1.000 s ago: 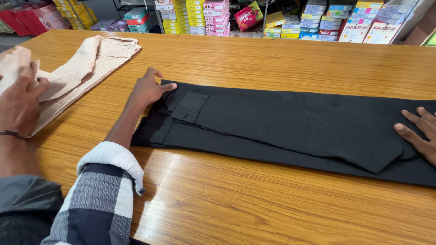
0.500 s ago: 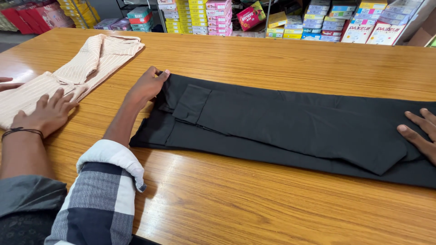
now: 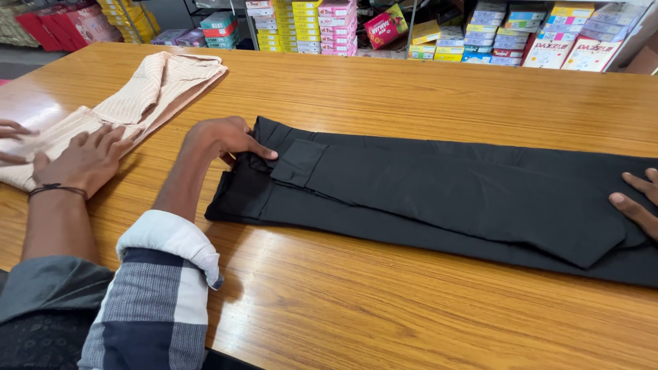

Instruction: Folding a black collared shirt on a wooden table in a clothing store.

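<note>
In the head view, our left hand [image 3: 219, 140] rests on the waist end of the black trousers [image 3: 445, 185]. Its knuckles are bent and the forefinger is stretched flat on the cloth beside the pocket flap [image 3: 298, 163]. We cannot tell whether the curled fingers pinch the waistband or only press on it. Our right hand [image 3: 634, 199] enters at the right edge with its fingers spread and flat on the leg end, gripping nothing.

The trousers lie along the middle of the desk [image 3: 411, 89], waist to the left and legs running off to the right. By our judgement they are already folded lengthwise, one leg laid over the other and fairly smooth. They are not yet folded across their length, so that part seems left to do.

To the left, a co-worker's hand [image 3: 86, 159], with a dark band at the wrist, lies flat on a beige striped garment [image 3: 147, 89], well apart from the trousers.

The desk is glossy brown wood. Behind its far edge stand rows of colourful stacked boxes [image 3: 329, 27], which gives the room the look of a shop.
</note>
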